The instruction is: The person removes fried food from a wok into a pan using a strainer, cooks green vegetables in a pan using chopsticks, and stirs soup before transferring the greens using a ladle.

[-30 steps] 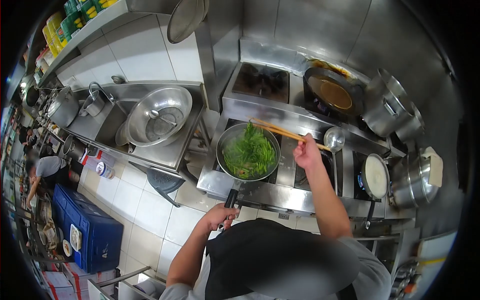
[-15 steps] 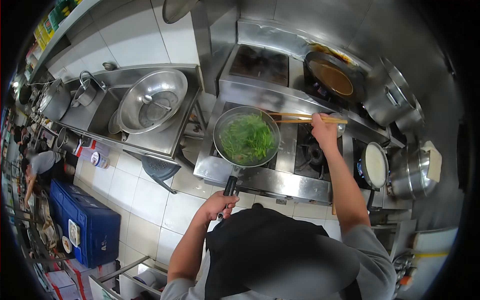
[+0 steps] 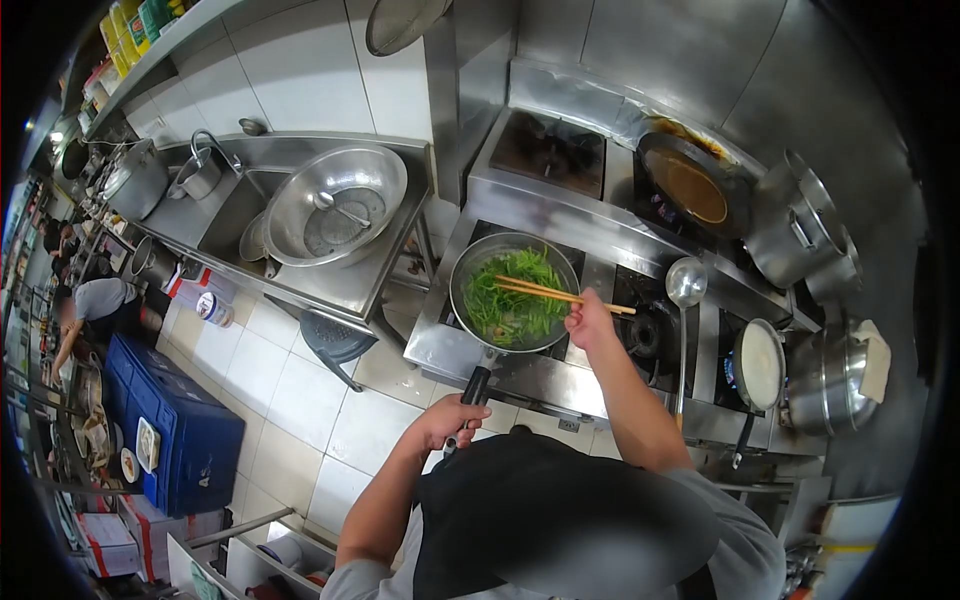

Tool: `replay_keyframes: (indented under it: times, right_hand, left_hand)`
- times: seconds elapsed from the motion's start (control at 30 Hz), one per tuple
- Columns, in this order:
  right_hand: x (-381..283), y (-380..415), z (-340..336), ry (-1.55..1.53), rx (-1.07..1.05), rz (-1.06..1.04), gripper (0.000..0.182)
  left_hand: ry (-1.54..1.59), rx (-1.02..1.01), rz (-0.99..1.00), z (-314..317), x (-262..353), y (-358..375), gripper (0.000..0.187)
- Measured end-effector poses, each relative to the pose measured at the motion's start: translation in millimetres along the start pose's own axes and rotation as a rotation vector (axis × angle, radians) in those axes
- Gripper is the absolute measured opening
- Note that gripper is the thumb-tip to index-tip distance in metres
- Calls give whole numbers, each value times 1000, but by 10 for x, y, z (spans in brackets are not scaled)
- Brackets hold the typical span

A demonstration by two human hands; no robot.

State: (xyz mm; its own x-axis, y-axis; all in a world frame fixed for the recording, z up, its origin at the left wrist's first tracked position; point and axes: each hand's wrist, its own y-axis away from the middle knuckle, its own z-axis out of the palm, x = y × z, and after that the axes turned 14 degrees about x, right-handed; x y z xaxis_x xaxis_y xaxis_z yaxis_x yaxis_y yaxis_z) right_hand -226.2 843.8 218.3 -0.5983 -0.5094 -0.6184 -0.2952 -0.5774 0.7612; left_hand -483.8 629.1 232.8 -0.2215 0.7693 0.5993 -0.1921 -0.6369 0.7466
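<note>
My left hand (image 3: pixel 452 421) is closed round the black handle of a frying pan (image 3: pixel 455 290), which sits on the front left burner of the stove. Chopped green vegetables (image 3: pixel 515 295) fill much of the pan. With my right hand (image 3: pixel 590 322) I grip a pair of long wooden chopsticks (image 3: pixel 545 290), their tips among the greens. A ladle (image 3: pixel 687 283) lies across the stove to the right of that hand. Farther right, a small pan of white liquid (image 3: pixel 760 365) stands over a blue flame.
Behind, a dark wok (image 3: pixel 694 187) holds brown liquid. Large steel pots (image 3: pixel 795 215) stand at the right. On the left, a wide metal bowl (image 3: pixel 385 185) with a spoon rests on the sink counter. A blue box (image 3: pixel 185 425) is on the floor; another person (image 3: pixel 100 300) bends beyond it.
My right hand has moved left and down, bringing the chopsticks from the pan's rim into the greens. The ladle has come into fuller view. The whole view has shifted slightly.
</note>
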Motion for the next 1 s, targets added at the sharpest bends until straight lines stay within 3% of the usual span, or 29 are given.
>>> replay_keyframes:
  times: [0.2,0.3,0.33,0.4,0.43,0.5,0.53,0.6,0.7,0.77,0.8,0.87,1.0]
  right_hand:
    - [-353,91,-286,-129,-49,22,15]
    - [-594,137,-443,-84,-40,-159,16]
    - [-660,339,-439,23,55,-376,19]
    - [-744,320,-532,495,46,-985,26]
    - [-765,459,-497,498,47,-983,26]
    - [-763,846,-306,737,-5,-1334,30]
    - [-686,855,-188,741,-9,-1333,30]
    - [-456,766,37,641,-98,-1209,28]
    - [60,307,338,638,-25,-1194,28]
    - [258,262,463,425,25,-593,23]
    - [271,236,488,426,15,-594,23]
    - [234,154,399,121,66,-203,16]
    - [13,-12,-1,-44,-109,34,15]
  left_hand:
    - [-46,-32,-6,-21,48,22,23]
    - [-51,-46,5,-19,74,63,26]
    - [-48,-42,4,-42,68,59,26]
    - [-57,-57,-8,-73,36,26,23]
    - [-55,-57,-11,-67,32,26,23]
    - [-6,-27,-9,-43,33,39,21]
    - [-1,-25,-10,-28,52,54,21]
    - [-25,-16,-1,-8,76,88,31]
    - [-15,-26,2,-33,40,44,31]
    - [-4,-18,-4,-30,22,29,31]
    - [-2,-13,-9,-38,31,26,31]
    - [-28,-10,-4,-49,30,40,31]
    - [-70,-25,0,-71,56,16,33]
